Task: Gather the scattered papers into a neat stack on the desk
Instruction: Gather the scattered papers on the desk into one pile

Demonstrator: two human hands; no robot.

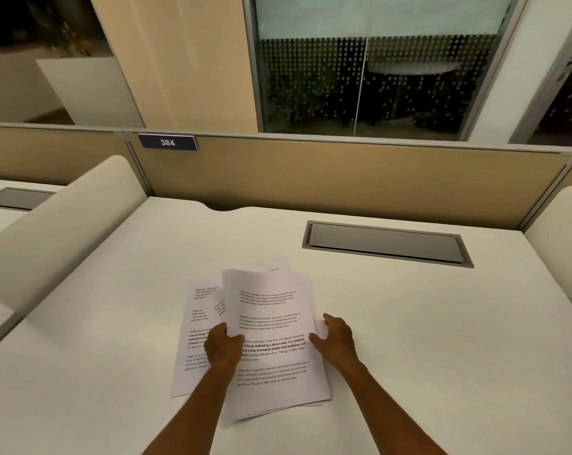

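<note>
Several white printed papers (271, 310) lie in a loose, fanned pile in the middle of the cream desk (425, 323). One sheet (192, 343) sticks out to the left under the others, and corners poke out at the top and bottom. My left hand (223, 348) pinches the left edge of the top sheets, thumb on top. My right hand (337, 339) presses against the pile's right edge, fingers curled around the paper's side.
A grey cable hatch (386, 243) is set into the desk at the back right. A tan partition (343, 178) with a "384" plate (168, 142) closes the far side. Rounded cream dividers (58, 231) flank the desk left and right.
</note>
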